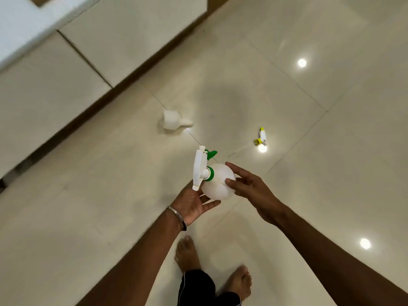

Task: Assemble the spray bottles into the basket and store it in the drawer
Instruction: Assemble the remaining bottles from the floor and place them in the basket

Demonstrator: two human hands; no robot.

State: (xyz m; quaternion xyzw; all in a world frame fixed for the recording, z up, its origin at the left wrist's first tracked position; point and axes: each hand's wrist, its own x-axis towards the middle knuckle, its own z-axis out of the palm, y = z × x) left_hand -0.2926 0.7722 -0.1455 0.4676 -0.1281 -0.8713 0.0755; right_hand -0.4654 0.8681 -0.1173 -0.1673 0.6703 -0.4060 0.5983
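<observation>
Cradling the round white spray bottle from below, the left hand lies palm-up with the thumb stretched under the bottle's base and the other fingers hidden behind the body; a thin metal bangle sits on that wrist. The right hand pinches the bottle's far side, thumb on the lower curve and fingertips over the top, so both hands grip the same bottle. Bottle is held above the floor, tilted with its neck pointing left. A green collar joins the neck to a white trigger head; a green nozzle tip shows at the upper end of the head.

Beyond the hands, on the glossy beige floor tiles: a second white bottle body lies on its side with no sprayer, bare neck pointing right, near the cabinet base. Well apart to its right lies a separate sprayer head with yellow parts, its thin dip tube trailing down-left.

White cabinet drawer fronts run along the upper left, closed. Person's bare feet stand at the bottom edge.
</observation>
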